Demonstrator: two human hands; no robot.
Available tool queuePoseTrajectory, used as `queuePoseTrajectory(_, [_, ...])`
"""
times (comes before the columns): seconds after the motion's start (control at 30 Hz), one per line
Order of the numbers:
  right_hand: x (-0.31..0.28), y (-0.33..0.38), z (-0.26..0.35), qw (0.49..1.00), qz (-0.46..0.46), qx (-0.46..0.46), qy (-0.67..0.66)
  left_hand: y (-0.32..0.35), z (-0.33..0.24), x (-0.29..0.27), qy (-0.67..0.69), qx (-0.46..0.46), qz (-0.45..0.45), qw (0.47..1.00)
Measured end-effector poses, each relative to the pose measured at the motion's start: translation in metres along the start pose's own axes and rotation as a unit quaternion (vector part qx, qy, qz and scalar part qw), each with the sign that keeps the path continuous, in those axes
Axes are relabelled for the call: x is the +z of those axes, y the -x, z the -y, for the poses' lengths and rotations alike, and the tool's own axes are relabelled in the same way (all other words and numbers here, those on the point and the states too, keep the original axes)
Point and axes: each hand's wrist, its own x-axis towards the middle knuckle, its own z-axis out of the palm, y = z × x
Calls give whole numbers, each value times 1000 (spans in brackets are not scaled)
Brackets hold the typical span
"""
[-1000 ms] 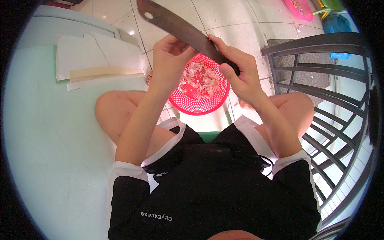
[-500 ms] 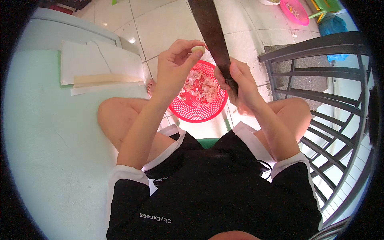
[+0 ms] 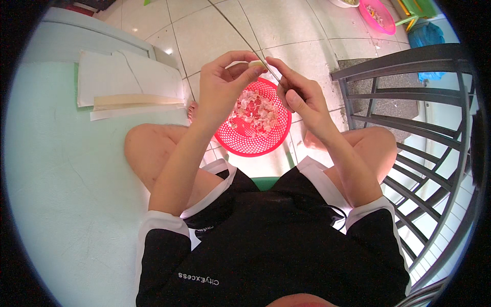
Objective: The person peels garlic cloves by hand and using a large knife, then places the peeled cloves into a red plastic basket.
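Note:
Between the thumb and fingers of my left hand (image 3: 225, 77), a pale garlic clove (image 3: 257, 64) is pinched above the basket. My right hand (image 3: 304, 97) is closed round the handle of a long knife (image 3: 240, 34), its forefinger stretched toward the clove. The blade shows nearly edge-on as a thin dark line running up and left, passing right beside the clove. Under both hands is a round red plastic basket (image 3: 249, 151) with a perforated wall. Pinkish-white papery peels (image 3: 258, 115) lie heaped in it; smaller pieces among them are hard to make out.
Dark metal railings (image 3: 404, 97) stand close on my right. A pale wall (image 3: 56, 179) and leaning white boards (image 3: 128, 82) are on my left. A pink basin (image 3: 377, 16), a white bowl (image 3: 343, 2) and a blue plastic bag (image 3: 427, 38) sit on the far right.
The knife has turned from showing its broad dark flat to nearly edge-on, its far end swinging left. My right hand has rolled with it, its forefinger now out by the clove.

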Motion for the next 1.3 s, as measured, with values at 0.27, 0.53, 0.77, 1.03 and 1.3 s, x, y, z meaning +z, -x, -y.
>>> queuePoseTrajectory(0.27, [5,-2,-14,998,-2,-54,32,0,5,-5,-48,51,17,997])
queuePoseTrajectory(0.53, [1,-2,-6,988,-9,-87,129,5,6,-6,-135,53,-40,989])
queuePoseTrajectory(0.77, [2,-2,-10,989,-24,-90,111,0,21,-7,-20,40,-46,998])
queuePoseTrajectory(1.03, [3,-5,-17,983,-29,-130,126,7,14,-4,-81,53,-64,993])
queuePoseTrajectory(1.3, [5,4,-2,993,2,53,-105,4,7,3,-48,62,-38,996])
